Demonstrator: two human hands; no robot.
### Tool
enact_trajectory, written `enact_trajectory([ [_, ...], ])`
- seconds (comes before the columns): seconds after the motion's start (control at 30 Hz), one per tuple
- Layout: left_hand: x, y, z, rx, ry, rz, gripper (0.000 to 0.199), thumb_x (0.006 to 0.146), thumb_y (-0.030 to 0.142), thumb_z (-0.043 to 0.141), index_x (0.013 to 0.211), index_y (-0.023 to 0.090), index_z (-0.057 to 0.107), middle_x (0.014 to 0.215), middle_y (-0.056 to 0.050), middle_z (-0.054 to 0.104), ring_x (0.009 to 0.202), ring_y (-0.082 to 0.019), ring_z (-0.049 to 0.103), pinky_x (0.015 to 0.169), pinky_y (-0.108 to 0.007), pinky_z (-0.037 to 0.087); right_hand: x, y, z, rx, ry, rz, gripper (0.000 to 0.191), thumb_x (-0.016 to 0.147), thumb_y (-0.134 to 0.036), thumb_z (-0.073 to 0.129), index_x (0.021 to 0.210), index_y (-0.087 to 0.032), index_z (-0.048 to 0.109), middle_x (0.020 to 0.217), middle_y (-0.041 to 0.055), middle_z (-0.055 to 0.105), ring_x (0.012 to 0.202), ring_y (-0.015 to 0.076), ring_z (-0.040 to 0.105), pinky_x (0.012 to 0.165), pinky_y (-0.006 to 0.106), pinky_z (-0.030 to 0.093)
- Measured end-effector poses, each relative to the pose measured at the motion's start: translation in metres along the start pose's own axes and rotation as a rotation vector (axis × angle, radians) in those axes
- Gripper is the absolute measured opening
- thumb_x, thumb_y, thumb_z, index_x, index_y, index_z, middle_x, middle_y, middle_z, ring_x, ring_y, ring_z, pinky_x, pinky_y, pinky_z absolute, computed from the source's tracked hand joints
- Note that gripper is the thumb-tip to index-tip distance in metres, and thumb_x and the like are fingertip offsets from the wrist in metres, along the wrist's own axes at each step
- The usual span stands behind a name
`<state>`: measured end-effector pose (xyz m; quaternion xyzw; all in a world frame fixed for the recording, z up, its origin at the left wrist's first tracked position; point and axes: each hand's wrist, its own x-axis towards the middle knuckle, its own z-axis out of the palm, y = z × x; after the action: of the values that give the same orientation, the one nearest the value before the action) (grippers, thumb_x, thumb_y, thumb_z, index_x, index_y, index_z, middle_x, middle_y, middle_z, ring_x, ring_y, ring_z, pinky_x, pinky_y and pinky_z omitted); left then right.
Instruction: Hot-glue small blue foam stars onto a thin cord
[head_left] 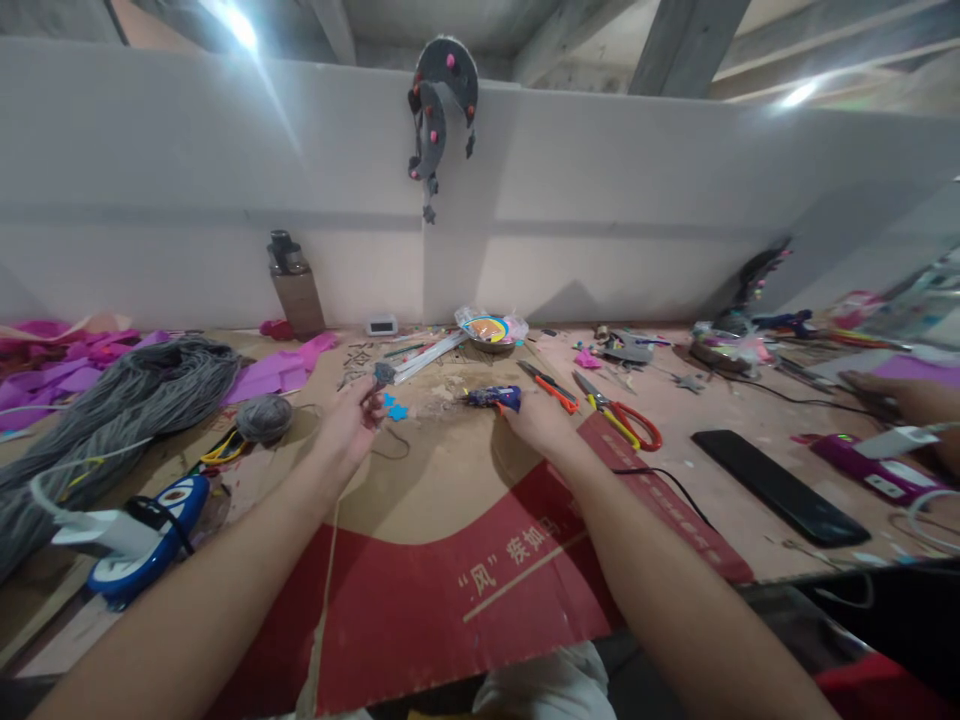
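A small grey piece (384, 374) is pinched in the fingertips of my left hand (358, 418), over the cardboard sheet (427, 480). Blue star-shaped pieces (397, 411) lie just right of those fingers, and a thin grey strand curls on the cardboard below them. My right hand (529, 416) is closed round the back end of a dark blue glue gun (493, 397), whose nozzle points left toward the blue pieces. White sticks (431, 358) lie behind both hands. An orange cutter (550, 386) is just beyond my right hand.
Red-handled scissors (634, 422) and a black phone-like slab (780, 487) lie to the right. Another person's hand (874, 388) is at the right edge. Grey yarn (264, 417), a blue power strip (154, 545) and a bottle (295, 290) are left. A decorated crescent (431, 130) hangs on the partition.
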<state>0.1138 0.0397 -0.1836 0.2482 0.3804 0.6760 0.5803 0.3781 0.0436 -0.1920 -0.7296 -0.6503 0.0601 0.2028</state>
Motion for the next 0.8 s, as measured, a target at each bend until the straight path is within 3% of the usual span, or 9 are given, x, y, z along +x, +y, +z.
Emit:
enact_trajectory([
  [0.13,-0.001,0.000,-0.001,0.028,-0.009,-0.019,0.012,0.068,0.017,0.070,0.072,0.015,0.059,0.066,0.001,0.060,0.047,-0.003,0.050,0.037,-0.013,0.033,0.004,0.005,0.009,0.069,-0.082,0.022,0.011,0.066,-0.014,0.063,0.076,-0.013,0.067,0.078,0.0166,0.067,0.081,0.0275,0.064,0.070,0.034,0.046],
  [0.27,-0.003,0.000,0.000,0.019,-0.028,-0.027,0.012,0.068,0.018,0.070,0.071,0.016,0.059,0.063,0.002,0.059,0.046,-0.004,0.050,0.037,-0.014,0.032,0.000,0.001,0.008,0.268,-0.161,0.003,0.005,0.064,-0.020,0.062,0.069,-0.017,0.063,0.055,0.0026,0.059,0.053,0.0185,0.058,0.049,0.027,0.042],
  [0.47,-0.006,-0.001,0.000,0.049,-0.031,-0.024,0.011,0.067,0.016,0.070,0.071,0.015,0.059,0.061,0.003,0.059,0.044,-0.003,0.049,0.035,-0.013,0.031,-0.017,-0.024,0.001,0.608,-0.096,-0.068,0.025,0.076,-0.025,0.048,0.098,-0.016,0.057,0.072,0.0010,0.062,0.056,0.0129,0.058,0.050,0.024,0.046],
  [0.6,-0.011,-0.003,0.002,0.140,0.011,-0.025,0.013,0.066,0.020,0.071,0.074,0.015,0.062,0.059,0.002,0.061,0.044,-0.005,0.053,0.036,-0.014,0.032,-0.037,-0.043,-0.007,0.929,-0.144,-0.243,0.028,0.080,-0.030,0.049,0.103,-0.016,0.057,0.082,0.0049,0.063,0.063,0.0143,0.058,0.057,0.027,0.050],
  [0.8,-0.015,-0.008,0.003,0.181,-0.010,-0.037,0.013,0.066,0.021,0.071,0.073,0.014,0.062,0.066,-0.001,0.066,0.056,-0.010,0.063,0.047,-0.018,0.043,-0.052,-0.052,-0.008,0.792,-0.091,-0.405,0.023,0.080,-0.023,0.050,0.101,-0.016,0.056,0.087,0.0073,0.063,0.069,0.0164,0.056,0.065,0.030,0.048],
])
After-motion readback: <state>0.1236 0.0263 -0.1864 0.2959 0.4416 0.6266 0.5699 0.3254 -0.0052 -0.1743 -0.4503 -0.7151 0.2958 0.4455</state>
